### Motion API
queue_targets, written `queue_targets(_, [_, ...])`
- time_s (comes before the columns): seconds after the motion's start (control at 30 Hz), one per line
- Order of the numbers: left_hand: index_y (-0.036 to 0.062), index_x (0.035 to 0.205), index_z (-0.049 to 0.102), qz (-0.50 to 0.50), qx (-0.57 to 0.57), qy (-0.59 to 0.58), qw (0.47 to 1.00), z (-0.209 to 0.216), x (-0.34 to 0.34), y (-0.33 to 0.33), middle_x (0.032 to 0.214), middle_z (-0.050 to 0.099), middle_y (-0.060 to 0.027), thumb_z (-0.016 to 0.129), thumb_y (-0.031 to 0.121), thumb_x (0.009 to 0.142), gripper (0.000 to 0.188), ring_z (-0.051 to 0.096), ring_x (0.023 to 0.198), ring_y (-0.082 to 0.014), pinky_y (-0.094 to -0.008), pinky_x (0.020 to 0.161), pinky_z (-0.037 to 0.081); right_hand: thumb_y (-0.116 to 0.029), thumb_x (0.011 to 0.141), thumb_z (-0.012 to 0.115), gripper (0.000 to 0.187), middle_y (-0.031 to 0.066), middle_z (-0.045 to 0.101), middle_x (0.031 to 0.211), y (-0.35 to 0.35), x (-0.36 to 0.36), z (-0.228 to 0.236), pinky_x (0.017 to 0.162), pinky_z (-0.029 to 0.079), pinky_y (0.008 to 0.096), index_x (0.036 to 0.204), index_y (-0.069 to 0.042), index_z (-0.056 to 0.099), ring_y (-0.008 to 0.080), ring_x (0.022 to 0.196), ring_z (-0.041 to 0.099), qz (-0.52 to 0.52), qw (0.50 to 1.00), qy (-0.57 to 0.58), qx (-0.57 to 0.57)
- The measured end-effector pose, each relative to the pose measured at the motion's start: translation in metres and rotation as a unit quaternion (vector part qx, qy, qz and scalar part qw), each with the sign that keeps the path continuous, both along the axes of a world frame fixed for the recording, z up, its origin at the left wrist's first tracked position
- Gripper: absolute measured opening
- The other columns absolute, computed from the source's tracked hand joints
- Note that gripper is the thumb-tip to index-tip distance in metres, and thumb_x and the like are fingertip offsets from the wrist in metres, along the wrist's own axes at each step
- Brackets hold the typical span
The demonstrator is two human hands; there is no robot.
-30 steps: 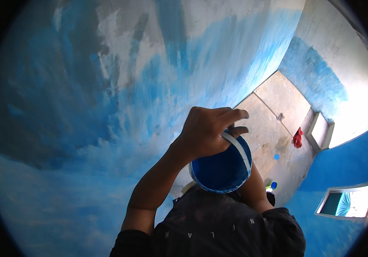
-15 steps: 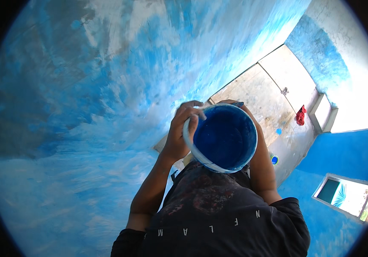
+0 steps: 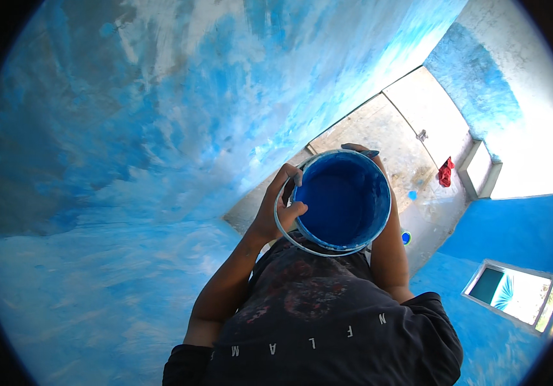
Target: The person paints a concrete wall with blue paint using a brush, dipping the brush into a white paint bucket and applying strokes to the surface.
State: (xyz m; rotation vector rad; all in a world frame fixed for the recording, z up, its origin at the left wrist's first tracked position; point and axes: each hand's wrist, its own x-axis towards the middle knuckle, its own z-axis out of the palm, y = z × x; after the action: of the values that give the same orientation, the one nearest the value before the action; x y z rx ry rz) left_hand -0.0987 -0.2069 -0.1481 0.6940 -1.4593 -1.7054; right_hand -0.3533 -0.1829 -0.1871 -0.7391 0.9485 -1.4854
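A paint bucket [image 3: 382, 199] with blue paint [image 3: 334, 206] inside is held up in front of my dark, paint-stained shirt. Its pale rim is smeared with blue, and the handle [image 3: 302, 246] hangs loose round the near left side. My left hand [image 3: 280, 204] grips the left of the rim, its thumb hooked over the edge. Around the far right side curls my right hand [image 3: 370, 153], with blue-stained fingertips by the rim; the bucket hides most of that hand.
A patchy blue wall [image 3: 116, 161] rises close on the left. On the stained floor [image 3: 366, 125] to the right are a red cloth [image 3: 445, 172] and a small container of blue paint [image 3: 406, 238]. Beyond stand a low ledge [image 3: 482, 170] and a window opening [image 3: 514, 293].
My left thumb has come over the rim, and the left fingers have shifted their hold. The handle has dropped away from the rim, and the bucket has tipped slightly.
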Motion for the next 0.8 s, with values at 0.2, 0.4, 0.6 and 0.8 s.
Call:
queue_targets(0.2, [0.0122,0.099,0.040,-0.048,0.002,-0.041,0.998,0.010,-0.005,0.005,0.095,0.030,-0.0010,0.057,-0.003,0.064,0.042,0.035,0.092,-0.0121,-0.0222,0.089,0.023,-0.023,0.104,0.056,0.035,0.0165,0.074,0.102,-0.006,-0.056,0.027,0.061,0.049,0.0263,0.120,0.007,0.063,0.0144,0.070,0.066,-0.232,0.955,0.186,-0.018])
queue_targets(0.4, [0.0105,0.103,0.043,-0.075,-0.076,-0.060,0.993,0.004,-0.009,-0.001,0.094,0.032,-0.0025,0.056,-0.004,0.065,0.043,0.037,0.092,-0.0134,-0.0239,0.091,0.024,-0.020,0.099,0.051,0.037,0.0275,0.071,0.098,0.039,-0.050,0.105,0.052,0.045,0.0260,0.116,0.012,0.060,0.0202,0.069,0.065,-0.235,0.946,0.122,-0.188])
queue_targets(0.6, [0.0098,0.109,0.045,-0.138,-0.055,-0.107,0.983,0.012,-0.009,-0.008,0.096,0.037,-0.0040,0.062,-0.002,0.070,0.044,0.040,0.095,-0.0164,-0.0265,0.093,0.029,-0.007,0.084,0.066,0.022,0.0208,0.065,0.098,0.053,-0.022,0.146,0.071,0.051,0.0348,0.100,0.007,0.073,0.0257,0.082,0.064,0.093,0.878,0.412,-0.227])
queue_targets(0.8, [0.0091,0.111,0.045,-0.145,-0.081,-0.108,0.980,0.009,-0.010,-0.012,0.098,0.039,-0.0046,0.067,0.004,0.075,0.043,0.040,0.096,-0.0164,-0.0275,0.093,0.031,-0.012,0.085,0.074,0.022,0.0138,0.063,0.096,0.043,0.010,0.124,0.076,0.051,0.0405,0.106,-0.005,0.075,0.0313,0.089,0.065,0.190,0.798,0.568,-0.069])
